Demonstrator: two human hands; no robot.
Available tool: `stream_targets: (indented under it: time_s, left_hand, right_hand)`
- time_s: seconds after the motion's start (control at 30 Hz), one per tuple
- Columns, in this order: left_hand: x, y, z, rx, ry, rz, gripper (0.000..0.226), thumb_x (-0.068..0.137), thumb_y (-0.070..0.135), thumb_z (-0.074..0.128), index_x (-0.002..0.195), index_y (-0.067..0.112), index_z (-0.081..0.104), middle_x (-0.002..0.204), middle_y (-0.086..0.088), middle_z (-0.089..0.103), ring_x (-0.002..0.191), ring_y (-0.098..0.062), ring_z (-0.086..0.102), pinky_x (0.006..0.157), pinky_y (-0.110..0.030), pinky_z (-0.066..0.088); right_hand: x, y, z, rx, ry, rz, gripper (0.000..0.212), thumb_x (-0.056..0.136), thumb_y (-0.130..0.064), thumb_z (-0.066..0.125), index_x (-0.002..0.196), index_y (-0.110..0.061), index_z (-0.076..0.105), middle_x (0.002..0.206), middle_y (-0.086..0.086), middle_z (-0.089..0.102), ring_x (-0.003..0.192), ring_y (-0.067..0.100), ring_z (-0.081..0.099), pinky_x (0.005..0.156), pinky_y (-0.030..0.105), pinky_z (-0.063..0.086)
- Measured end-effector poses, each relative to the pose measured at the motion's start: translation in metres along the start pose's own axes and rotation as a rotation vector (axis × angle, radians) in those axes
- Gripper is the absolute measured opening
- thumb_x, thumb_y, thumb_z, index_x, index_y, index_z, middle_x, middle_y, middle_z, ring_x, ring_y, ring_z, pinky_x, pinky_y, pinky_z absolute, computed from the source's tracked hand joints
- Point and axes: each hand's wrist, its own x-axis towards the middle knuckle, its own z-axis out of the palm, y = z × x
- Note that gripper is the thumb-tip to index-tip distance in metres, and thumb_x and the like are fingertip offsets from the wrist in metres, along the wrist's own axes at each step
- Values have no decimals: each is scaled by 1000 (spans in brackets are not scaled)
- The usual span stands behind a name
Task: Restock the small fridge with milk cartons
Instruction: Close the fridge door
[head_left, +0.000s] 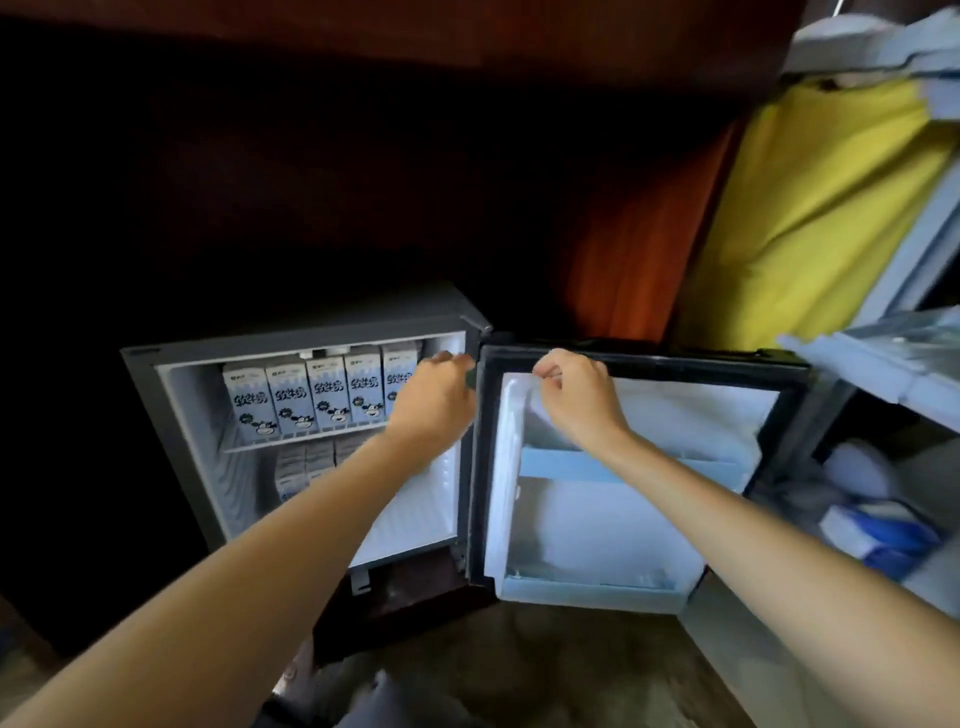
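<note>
Evidently the stocking was near its end and the closing step was in hand. The right fingers (551, 370) were curled over the top edge of the fridge door (675, 415), gripping its inner liner. The right hand (579, 400) lay knuckles-up, its forearm reaching in from the lower right. The left hand (434, 400) sat at the upper right corner of the small fridge (291, 332), just beside the rightmost of five milk cartons (327, 395) standing upright on the top shelf. Its fingers faced away, so their hold could not be told. More cartons showed dimly below. The next move probably called for drawing the left hand clear before swinging the door shut.
</note>
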Motion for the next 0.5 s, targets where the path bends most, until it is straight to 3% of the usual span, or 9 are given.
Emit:
stream_targets:
  time_s: [0.13, 0.3, 0.4, 0.5]
  left_hand:
    - [16, 60, 6, -49, -82, 37, 44, 91, 0, 37, 135, 5, 42, 127, -19, 51, 106, -38, 56, 85, -41, 48]
    - [45, 94, 32, 10, -180, 48, 48, 90, 2, 38, 138, 6, 36, 136, -17, 44, 125, -35, 44, 101, -45, 41]
    - [65, 101, 52, 106, -246, 87, 48, 91, 4, 39, 138, 6, 33, 143, -14, 38, 136, -29, 32, 111, -44, 31]
    - [79, 103, 69, 171, -276, 140, 51, 93, 5, 37, 143, 7, 27, 150, -10, 30, 144, -23, 19, 117, -44, 20]
  right_hand:
    - [15, 38, -48, -74, 38, 34, 32, 88, -3, 43, 116, -6, 58, 123, 13, 57, 116, 29, 51, 94, 33, 39]
    - [49, 78, -66, -263, -170, 125, 45, 99, -27, 37, 139, -7, 33, 150, 9, 31, 142, 26, 19, 111, 44, 26]
    - [69, 95, -61, -376, -296, 200, 56, 99, -45, 21, 146, -14, 20, 157, 0, 14, 147, 21, -1, 115, 53, 7]
    - [82, 105, -49, -407, -340, 259, 57, 98, -50, 12, 146, -22, 22, 155, 1, 22, 146, 21, 7, 115, 53, 3]
